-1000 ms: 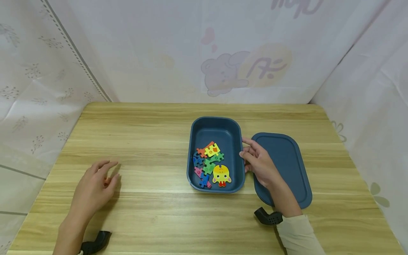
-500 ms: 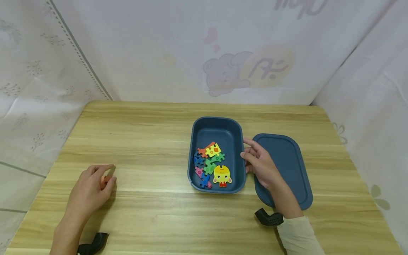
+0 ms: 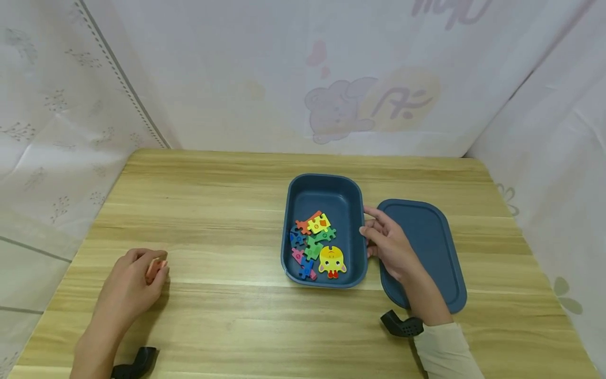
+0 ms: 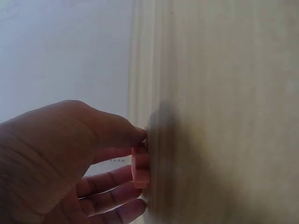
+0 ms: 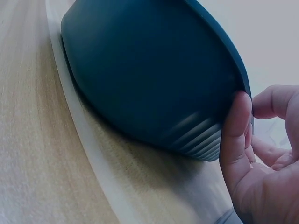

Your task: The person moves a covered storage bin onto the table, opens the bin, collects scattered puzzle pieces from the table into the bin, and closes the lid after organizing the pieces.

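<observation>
An orange-pink puzzle piece (image 3: 155, 270) is pinched between the thumb and fingers of my left hand (image 3: 124, 287), low over the left part of the table. In the left wrist view the piece (image 4: 140, 168) shows edge-on by the thumb tip. A dark blue box (image 3: 326, 184) stands right of the table's middle. My right hand (image 3: 392, 247) holds its right side, thumb at the rim and fingers along the outer wall. The right wrist view shows the fingertips against the box (image 5: 145, 70). Inside it lie several coloured puzzle pieces (image 3: 313, 247) and a yellow animal-head piece (image 3: 333, 260).
A dark blue lid (image 3: 428, 242) lies flat right of the box, partly under the right forearm. The wooden table (image 3: 222, 210) reaches back to a printed curtain (image 3: 227, 79). Black wrist devices (image 3: 401, 323) sit at both wrists.
My left hand has drawn slightly toward me and its fingers have closed on the orange-pink piece, which now shows more. The right hand has stayed at the box; the view has shifted a little.
</observation>
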Demonstrator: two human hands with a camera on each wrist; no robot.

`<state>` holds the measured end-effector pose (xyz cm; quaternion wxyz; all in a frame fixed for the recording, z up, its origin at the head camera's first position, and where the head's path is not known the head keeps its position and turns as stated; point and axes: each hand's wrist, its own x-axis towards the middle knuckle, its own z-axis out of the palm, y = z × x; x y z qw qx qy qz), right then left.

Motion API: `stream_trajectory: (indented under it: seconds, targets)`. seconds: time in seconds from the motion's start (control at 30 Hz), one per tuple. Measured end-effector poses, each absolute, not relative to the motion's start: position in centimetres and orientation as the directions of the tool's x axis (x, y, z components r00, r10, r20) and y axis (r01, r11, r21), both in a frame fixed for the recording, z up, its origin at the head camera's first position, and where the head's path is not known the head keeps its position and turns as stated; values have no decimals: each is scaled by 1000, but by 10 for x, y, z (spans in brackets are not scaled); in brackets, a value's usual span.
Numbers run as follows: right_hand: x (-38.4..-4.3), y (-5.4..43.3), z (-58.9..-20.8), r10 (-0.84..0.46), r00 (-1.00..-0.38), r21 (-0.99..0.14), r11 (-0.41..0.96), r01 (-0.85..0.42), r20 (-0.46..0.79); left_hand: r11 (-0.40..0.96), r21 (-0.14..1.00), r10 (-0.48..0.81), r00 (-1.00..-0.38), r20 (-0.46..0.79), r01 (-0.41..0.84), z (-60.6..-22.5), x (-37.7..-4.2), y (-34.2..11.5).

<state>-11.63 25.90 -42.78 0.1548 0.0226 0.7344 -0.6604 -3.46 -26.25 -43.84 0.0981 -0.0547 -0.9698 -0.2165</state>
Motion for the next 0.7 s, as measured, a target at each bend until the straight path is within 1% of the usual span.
stream_trajectory:
  seconds: [0.3, 0.57, 0.7]
  targets:
    - [-116, 259, -426, -175, -947, -962, 90, 257, -269, 905, 416, 46, -992, 116, 91, -430, -30, -267]
    - [-117, 259, -426, -183, -946, -963, 71, 259, -268, 911, 401, 56, -991, 119, 99, -428, -30, -274]
    - [-117, 259, -427, -182, -946, -963, 70, 259, -268, 917, 390, 48, -994, 99, 84, -427, -32, -274]
